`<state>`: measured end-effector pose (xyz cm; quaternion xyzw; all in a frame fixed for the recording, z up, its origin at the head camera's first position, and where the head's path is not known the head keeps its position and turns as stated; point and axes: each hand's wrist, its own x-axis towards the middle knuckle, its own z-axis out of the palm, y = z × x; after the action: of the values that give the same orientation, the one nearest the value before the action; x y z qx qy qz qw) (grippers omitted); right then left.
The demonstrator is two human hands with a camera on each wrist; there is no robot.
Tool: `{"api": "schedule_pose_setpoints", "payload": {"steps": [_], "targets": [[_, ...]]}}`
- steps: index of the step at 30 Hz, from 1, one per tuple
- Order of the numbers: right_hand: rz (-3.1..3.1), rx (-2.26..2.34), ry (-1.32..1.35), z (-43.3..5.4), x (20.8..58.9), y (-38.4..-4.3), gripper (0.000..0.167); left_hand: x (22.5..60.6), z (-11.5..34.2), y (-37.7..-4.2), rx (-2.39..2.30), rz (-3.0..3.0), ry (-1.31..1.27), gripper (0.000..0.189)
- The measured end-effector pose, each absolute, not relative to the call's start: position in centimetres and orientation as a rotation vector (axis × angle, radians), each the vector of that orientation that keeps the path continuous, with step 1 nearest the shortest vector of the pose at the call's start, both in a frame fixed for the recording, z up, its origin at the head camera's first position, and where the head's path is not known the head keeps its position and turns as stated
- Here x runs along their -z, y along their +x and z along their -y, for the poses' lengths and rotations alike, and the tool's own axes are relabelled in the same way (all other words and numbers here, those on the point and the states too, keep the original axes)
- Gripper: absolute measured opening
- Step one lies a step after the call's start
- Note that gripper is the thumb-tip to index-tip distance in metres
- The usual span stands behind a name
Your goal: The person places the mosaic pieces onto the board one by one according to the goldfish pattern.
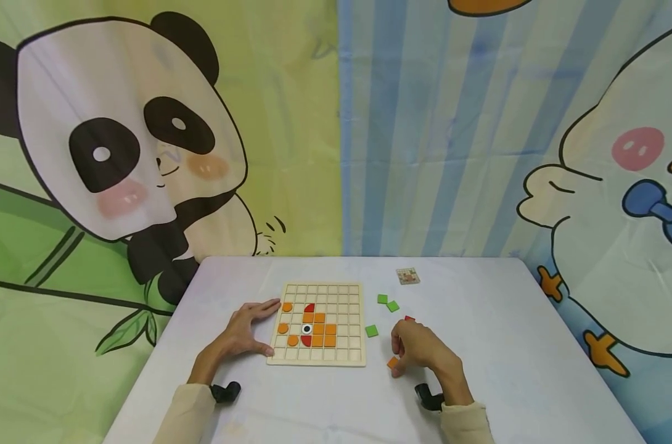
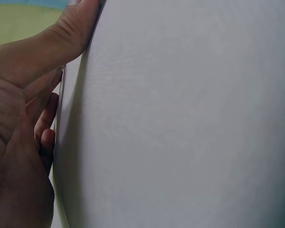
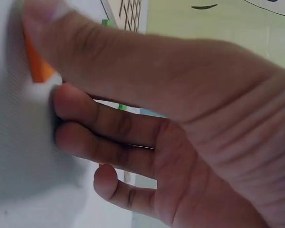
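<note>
My left hand [image 1: 244, 331] is spread along the left side of a wooden grid board [image 1: 347, 356], its fingers and thumb touching that edge. In the left wrist view the thumb [image 2: 71, 33] lies along the edge. Orange squares [image 1: 319, 329], red quarter-round pieces [image 1: 306, 340], orange discs [image 1: 287, 307] and an eye tile [image 1: 307, 329] sit on the board. Right of the board, my right hand [image 1: 422, 346] is low over the table, thumb and curled fingers pinching an orange square tile [image 1: 393, 362]. The right wrist view shows the thumb over the orange tile [image 3: 38, 66]; the index finger is hidden.
Several green square tiles [image 1: 372, 331] lie between the board and my right hand. A red piece [image 1: 409, 319] shows just beyond my knuckles. Farther back is a small patterned card [image 1: 408, 275]. The white table [image 1: 314, 407] ends at a printed curtain [image 1: 291, 135].
</note>
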<state>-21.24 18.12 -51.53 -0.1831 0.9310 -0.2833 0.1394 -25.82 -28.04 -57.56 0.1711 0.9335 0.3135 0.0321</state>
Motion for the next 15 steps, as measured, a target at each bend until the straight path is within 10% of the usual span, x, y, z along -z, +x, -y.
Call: {"api": "schedule_pose_setpoints", "payload": {"steps": [15], "targets": [[-2.685, 0.877, -0.609, -17.97, 51.61, -21.01, 0.029, 57.9, 28.09, -25.62, -0.977, -2.895, 0.55, 0.122]]}}
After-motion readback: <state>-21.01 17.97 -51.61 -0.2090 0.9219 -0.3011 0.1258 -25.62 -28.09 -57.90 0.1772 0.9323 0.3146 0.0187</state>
